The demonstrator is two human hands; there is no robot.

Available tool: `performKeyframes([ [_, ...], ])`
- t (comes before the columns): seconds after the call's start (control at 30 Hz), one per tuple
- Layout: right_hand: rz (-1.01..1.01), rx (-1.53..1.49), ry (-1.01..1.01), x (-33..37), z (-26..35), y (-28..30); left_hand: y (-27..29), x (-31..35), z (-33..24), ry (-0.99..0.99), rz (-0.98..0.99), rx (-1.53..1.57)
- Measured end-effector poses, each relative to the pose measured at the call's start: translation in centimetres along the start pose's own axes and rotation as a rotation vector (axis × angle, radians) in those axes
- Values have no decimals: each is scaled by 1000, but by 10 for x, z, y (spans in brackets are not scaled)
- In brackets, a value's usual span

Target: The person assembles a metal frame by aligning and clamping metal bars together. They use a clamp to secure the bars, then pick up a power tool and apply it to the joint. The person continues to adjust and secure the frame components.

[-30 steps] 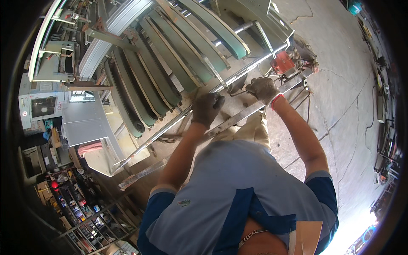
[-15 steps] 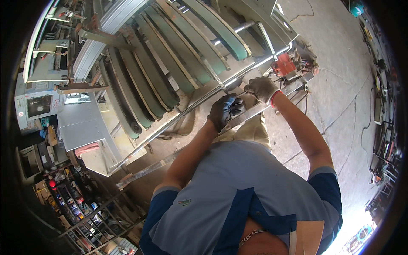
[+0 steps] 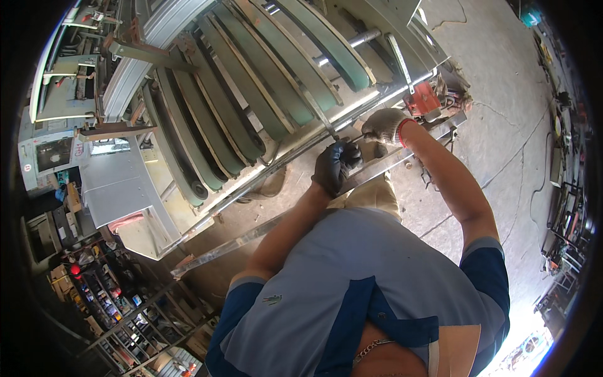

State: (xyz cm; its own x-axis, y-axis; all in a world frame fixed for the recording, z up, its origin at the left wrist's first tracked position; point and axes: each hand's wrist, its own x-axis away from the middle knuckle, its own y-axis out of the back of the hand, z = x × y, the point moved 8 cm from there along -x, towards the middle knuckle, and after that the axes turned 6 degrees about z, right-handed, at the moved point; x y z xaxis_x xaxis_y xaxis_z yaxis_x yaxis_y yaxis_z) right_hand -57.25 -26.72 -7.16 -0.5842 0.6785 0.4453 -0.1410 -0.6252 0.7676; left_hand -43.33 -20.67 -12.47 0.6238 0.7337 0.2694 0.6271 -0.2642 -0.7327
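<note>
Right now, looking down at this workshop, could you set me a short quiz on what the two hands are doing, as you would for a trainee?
1. True or false: the left hand wears a dark glove and the right hand a pale knitted one.
2. What lies just beyond the right hand? A. a red power tool B. a blue bucket C. a folded cloth
3. What do both hands meet at?

Key
1. True.
2. A.
3. A long metal bar that runs along the edge of the rack of curved green panels; whether the fingers grip a small tool there is too small to tell.
</note>
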Motion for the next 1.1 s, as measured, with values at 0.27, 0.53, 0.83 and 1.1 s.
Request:
performKeyframes([
  [0.27, 42, 9, -78, 0, -4, -21, 1, 2, -9, 140, -191, -57],
  [0.53, -606, 73, -118, 44, -3, 20, 7, -3, 3, 135, -241, 241],
  [0.83, -1216, -2505, -218, 25, -47, -75, 8, 0, -6, 197, -232, 130],
  [1.1, -1286, -2438, -251, 6, -42, -52, -64, 30, -83, -667, 65, -1948],
])
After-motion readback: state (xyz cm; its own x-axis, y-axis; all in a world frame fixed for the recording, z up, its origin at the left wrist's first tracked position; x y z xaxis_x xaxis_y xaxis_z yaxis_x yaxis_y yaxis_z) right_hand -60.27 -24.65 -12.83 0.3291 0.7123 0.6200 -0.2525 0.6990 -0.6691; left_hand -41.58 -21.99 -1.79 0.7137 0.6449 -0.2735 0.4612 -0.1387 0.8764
